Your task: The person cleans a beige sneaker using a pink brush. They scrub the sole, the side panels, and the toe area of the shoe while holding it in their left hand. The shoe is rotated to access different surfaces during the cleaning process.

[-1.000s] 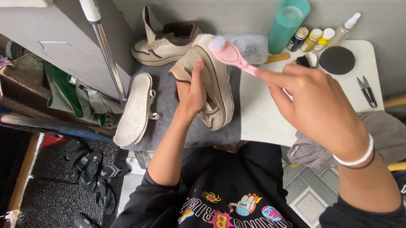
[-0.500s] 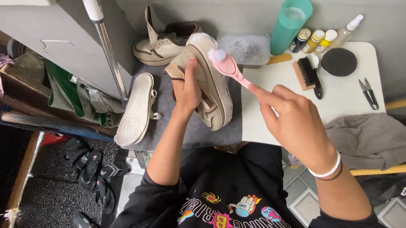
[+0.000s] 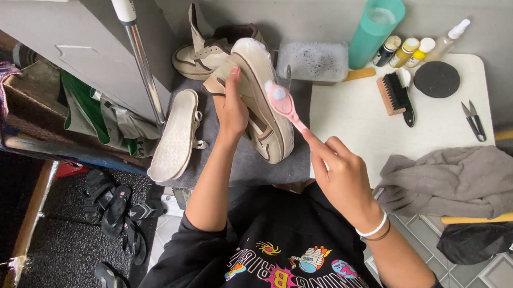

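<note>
- Left hand [image 3: 233, 104] wraps a firm grip round a cream-and-brown sneaker [image 3: 263, 100], held sole-up over the grey mat [image 3: 249, 164] beside the counter's [image 3: 358, 126] left edge.
- Right hand [image 3: 340, 176], fingers closed on a pink brush [image 3: 284, 102], sets its foamy head against the sneaker's sole.
- 2nd sneaker [image 3: 206, 52] stands behind; a 3rd shoe [image 3: 177, 134] lies sole-up at left.
- On counter: soapy tub [image 3: 312, 61] at back-left corner, teal cup [image 3: 375, 28], wood-backed brush [image 3: 395, 94], grey cloth [image 3: 456, 180] at front-right edge.
</note>
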